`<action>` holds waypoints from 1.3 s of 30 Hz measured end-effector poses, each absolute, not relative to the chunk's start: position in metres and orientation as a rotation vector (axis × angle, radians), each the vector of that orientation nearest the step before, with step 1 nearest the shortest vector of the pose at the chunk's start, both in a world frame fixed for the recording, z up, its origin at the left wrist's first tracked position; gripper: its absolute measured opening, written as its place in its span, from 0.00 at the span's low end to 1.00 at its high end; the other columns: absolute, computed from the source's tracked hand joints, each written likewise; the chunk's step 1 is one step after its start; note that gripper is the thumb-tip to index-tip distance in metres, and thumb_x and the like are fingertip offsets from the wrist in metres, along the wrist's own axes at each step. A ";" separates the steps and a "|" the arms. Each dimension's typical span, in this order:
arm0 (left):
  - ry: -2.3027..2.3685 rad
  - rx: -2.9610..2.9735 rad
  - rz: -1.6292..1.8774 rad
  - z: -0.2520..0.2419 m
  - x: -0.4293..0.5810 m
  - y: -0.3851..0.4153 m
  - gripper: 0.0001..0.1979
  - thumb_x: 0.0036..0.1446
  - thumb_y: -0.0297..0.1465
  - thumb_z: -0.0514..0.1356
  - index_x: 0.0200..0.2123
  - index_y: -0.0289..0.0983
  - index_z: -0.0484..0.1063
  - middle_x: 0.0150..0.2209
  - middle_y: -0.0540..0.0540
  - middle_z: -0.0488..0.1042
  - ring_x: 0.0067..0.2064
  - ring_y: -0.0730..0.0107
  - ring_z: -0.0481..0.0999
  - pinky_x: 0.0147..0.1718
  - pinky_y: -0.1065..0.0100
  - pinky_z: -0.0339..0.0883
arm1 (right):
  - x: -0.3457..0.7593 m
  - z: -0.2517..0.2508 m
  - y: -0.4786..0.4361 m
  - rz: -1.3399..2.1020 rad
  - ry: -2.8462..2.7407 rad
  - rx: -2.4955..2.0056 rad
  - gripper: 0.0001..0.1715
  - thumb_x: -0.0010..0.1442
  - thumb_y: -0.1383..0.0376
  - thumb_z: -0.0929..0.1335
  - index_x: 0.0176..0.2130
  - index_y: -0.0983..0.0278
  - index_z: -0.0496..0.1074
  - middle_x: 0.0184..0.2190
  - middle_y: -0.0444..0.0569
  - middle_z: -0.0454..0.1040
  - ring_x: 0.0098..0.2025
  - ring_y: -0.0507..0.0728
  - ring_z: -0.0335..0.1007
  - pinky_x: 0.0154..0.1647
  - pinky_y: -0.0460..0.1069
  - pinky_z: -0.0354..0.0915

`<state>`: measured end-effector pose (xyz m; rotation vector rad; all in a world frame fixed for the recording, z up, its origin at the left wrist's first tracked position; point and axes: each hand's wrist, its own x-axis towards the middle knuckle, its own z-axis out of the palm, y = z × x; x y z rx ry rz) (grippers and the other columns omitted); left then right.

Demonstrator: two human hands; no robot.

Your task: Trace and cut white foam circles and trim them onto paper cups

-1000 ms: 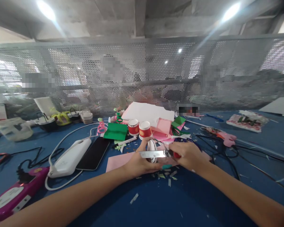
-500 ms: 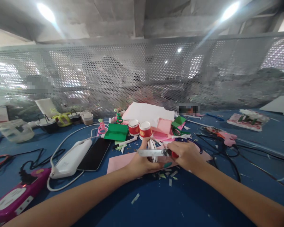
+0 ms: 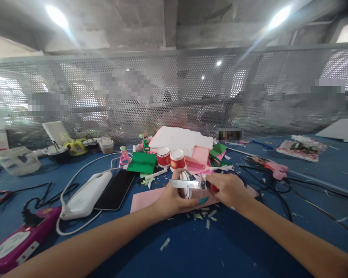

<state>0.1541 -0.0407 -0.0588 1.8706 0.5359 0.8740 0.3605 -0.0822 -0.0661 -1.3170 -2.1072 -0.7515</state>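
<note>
My left hand (image 3: 169, 201) is wrapped round a small white cup-like piece (image 3: 185, 194) with dark lines on its rim, tilted on its side. A green nail shows on one of its fingers. My right hand (image 3: 230, 190) is closed on a red-handled utility knife (image 3: 188, 184). Its blade points left and lies across the front of the piece; whether it touches cannot be seen. Under both hands is a pink paper sheet (image 3: 146, 200). Just beyond stand two small red-and-white cups (image 3: 177, 160), one slightly behind the other.
Paper scraps (image 3: 208, 223) litter the blue table. At left lie a black phone (image 3: 116, 191), a white power bank (image 3: 88, 195) and a purple power strip (image 3: 26, 239). A pink glue gun (image 3: 277, 170) with cables lies right. Green folded paper (image 3: 142, 162) and white sheets (image 3: 181, 139) sit behind.
The knife blade has shifted slightly up and right against the piece. Both hands keep their grips, and the view has moved a little.
</note>
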 end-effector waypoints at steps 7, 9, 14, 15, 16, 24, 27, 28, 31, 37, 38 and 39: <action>0.529 1.954 0.844 -0.062 0.154 -0.038 0.32 0.40 0.33 0.71 0.49 0.39 0.63 0.42 0.47 0.70 0.47 0.58 0.70 0.52 0.54 0.62 | 0.359 -0.065 -0.083 -0.707 -2.084 -1.276 0.08 0.50 0.72 0.62 0.27 0.62 0.68 0.20 0.43 0.71 0.22 0.50 0.63 0.24 0.45 0.48; 0.524 1.857 0.837 -0.059 0.154 -0.041 0.31 0.43 0.34 0.69 0.50 0.40 0.62 0.39 0.48 0.70 0.43 0.62 0.71 0.47 0.57 0.65 | 0.360 -0.065 -0.084 -0.699 -2.107 -1.245 0.08 0.49 0.73 0.62 0.27 0.62 0.68 0.20 0.43 0.71 0.22 0.50 0.64 0.24 0.45 0.48; 0.569 1.791 0.888 -0.057 0.155 -0.043 0.34 0.41 0.33 0.69 0.52 0.43 0.59 0.37 0.51 0.68 0.38 0.68 0.69 0.37 0.65 0.67 | 0.362 -0.066 -0.083 -0.670 -2.143 -1.245 0.09 0.48 0.73 0.63 0.28 0.62 0.70 0.21 0.44 0.73 0.24 0.51 0.65 0.24 0.46 0.47; 0.565 1.805 0.879 -0.058 0.154 -0.042 0.34 0.41 0.32 0.69 0.51 0.43 0.58 0.35 0.51 0.67 0.36 0.69 0.69 0.35 0.66 0.66 | 0.362 -0.067 -0.083 -0.669 -2.153 -1.244 0.09 0.48 0.73 0.63 0.28 0.62 0.70 0.21 0.44 0.73 0.23 0.51 0.65 0.24 0.46 0.47; 0.560 1.821 0.860 -0.060 0.154 -0.041 0.33 0.42 0.32 0.69 0.51 0.43 0.58 0.33 0.52 0.66 0.33 0.71 0.68 0.32 0.67 0.66 | 0.363 -0.067 -0.083 -0.672 -2.161 -1.241 0.10 0.48 0.73 0.63 0.29 0.62 0.70 0.21 0.44 0.73 0.23 0.51 0.65 0.23 0.46 0.47; 0.568 1.852 0.806 -0.058 0.154 -0.046 0.33 0.43 0.29 0.67 0.50 0.42 0.53 0.30 0.55 0.64 0.27 0.77 0.65 0.23 0.73 0.62 | 0.361 -0.065 -0.085 -0.715 -2.169 -1.231 0.11 0.48 0.73 0.62 0.30 0.63 0.71 0.21 0.44 0.72 0.23 0.51 0.64 0.24 0.47 0.47; 0.571 1.850 0.819 -0.058 0.154 -0.046 0.33 0.44 0.30 0.67 0.50 0.42 0.53 0.30 0.55 0.66 0.27 0.77 0.66 0.23 0.73 0.62 | 0.359 -0.065 -0.086 -0.749 -2.147 -1.235 0.11 0.47 0.73 0.63 0.31 0.63 0.72 0.20 0.44 0.72 0.22 0.51 0.65 0.24 0.47 0.48; 0.571 1.859 0.824 -0.059 0.154 -0.045 0.33 0.43 0.29 0.67 0.50 0.42 0.53 0.30 0.56 0.66 0.26 0.77 0.66 0.22 0.73 0.62 | 0.358 -0.065 -0.086 -0.763 -2.137 -1.237 0.12 0.47 0.73 0.63 0.31 0.62 0.72 0.20 0.44 0.72 0.22 0.51 0.65 0.24 0.47 0.48; 0.583 1.899 0.845 -0.061 0.154 -0.043 0.33 0.42 0.28 0.68 0.50 0.42 0.55 0.27 0.57 0.66 0.24 0.77 0.65 0.20 0.73 0.61 | 0.358 -0.065 -0.086 -0.798 -2.119 -1.241 0.13 0.48 0.73 0.62 0.32 0.62 0.72 0.21 0.44 0.73 0.23 0.52 0.65 0.24 0.47 0.49; 0.599 2.036 0.903 -0.061 0.155 -0.044 0.31 0.43 0.31 0.68 0.49 0.40 0.56 0.29 0.54 0.66 0.27 0.75 0.66 0.24 0.71 0.63 | 0.358 -0.066 -0.086 -0.808 -2.111 -1.255 0.16 0.48 0.75 0.62 0.34 0.64 0.73 0.21 0.45 0.72 0.23 0.52 0.65 0.24 0.47 0.48; 0.603 2.049 0.905 -0.060 0.155 -0.045 0.30 0.44 0.32 0.67 0.48 0.40 0.56 0.30 0.54 0.66 0.28 0.75 0.66 0.25 0.71 0.63 | 0.357 -0.066 -0.086 -0.809 -2.108 -1.262 0.16 0.47 0.75 0.62 0.34 0.64 0.73 0.21 0.45 0.72 0.23 0.52 0.65 0.24 0.47 0.48; 0.609 2.052 0.900 -0.060 0.155 -0.046 0.30 0.44 0.32 0.67 0.48 0.40 0.56 0.30 0.54 0.66 0.28 0.75 0.66 0.25 0.71 0.63 | 0.357 -0.066 -0.086 -0.811 -2.104 -1.268 0.17 0.47 0.76 0.62 0.34 0.64 0.74 0.21 0.45 0.72 0.23 0.52 0.65 0.24 0.47 0.48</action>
